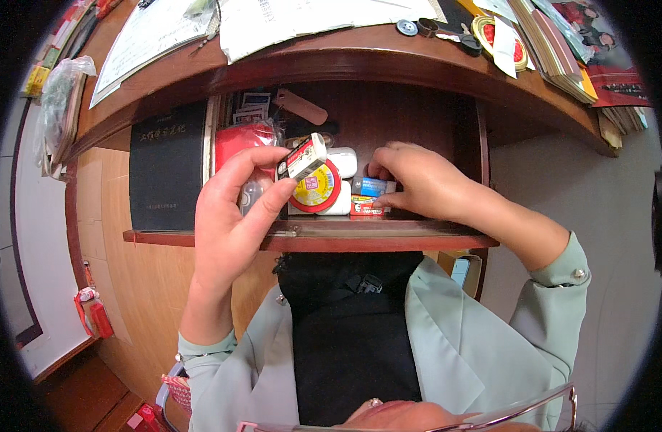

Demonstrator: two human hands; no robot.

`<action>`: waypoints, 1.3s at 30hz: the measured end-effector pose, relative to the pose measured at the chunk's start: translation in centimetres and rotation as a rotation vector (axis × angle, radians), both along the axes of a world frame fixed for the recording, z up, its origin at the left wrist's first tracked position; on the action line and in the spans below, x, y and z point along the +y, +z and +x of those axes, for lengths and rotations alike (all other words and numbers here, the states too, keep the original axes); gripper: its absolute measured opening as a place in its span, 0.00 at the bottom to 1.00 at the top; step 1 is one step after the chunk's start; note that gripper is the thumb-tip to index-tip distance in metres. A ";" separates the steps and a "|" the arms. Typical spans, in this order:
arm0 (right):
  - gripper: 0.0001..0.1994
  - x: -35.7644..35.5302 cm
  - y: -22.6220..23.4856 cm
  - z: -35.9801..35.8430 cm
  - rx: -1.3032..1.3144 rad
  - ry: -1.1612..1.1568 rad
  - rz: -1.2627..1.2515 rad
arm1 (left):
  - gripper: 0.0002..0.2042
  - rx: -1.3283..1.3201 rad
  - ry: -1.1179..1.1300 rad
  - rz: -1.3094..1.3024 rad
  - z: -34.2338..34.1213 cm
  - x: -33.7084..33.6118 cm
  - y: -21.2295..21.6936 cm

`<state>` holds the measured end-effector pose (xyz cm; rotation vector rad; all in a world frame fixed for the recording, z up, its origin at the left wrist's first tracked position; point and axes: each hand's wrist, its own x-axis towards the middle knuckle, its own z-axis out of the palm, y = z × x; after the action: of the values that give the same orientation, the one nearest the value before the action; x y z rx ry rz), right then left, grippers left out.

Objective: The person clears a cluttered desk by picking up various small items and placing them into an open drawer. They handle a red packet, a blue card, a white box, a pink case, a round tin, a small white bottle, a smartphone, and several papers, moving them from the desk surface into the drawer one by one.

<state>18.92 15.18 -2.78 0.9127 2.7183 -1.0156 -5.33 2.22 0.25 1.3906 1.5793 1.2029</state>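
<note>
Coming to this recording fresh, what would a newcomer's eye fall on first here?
Probably the round yellow disc with a red rim, bright among the things in the open drawer. At its upper edge, the left hand pinches a small white block in a dark-and-pale sleeve. Just right of the disc, the right hand is at a small blue item and a small red box.

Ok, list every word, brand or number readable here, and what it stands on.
Wording not copied; printing stands on:
Black notebook: legible cover lettering.
Small box in left hand: small lettering.
Round yellow-and-red item: bold characters.
Blue pack, red box by right hand: small lettering.
Desk papers, red sheet: too small or blurred.
</note>
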 end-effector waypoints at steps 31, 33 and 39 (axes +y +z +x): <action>0.19 6.0 -3.0 -7.0 0.283 -0.089 -0.199 | 0.12 -0.188 0.151 -0.029 -2.5 -0.4 0.2; 0.20 5.7 -2.9 -6.9 0.345 -0.147 -0.375 | 0.12 -0.162 0.149 -0.012 -2.5 -0.3 0.1; 0.21 3.4 0.0 -5.8 0.515 -0.137 -0.538 | 0.13 0.308 0.060 0.164 -2.0 0.2 0.5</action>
<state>13.07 18.62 -2.83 0.8236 2.5044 -2.1242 -7.35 2.37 0.74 1.7109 1.7732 1.2206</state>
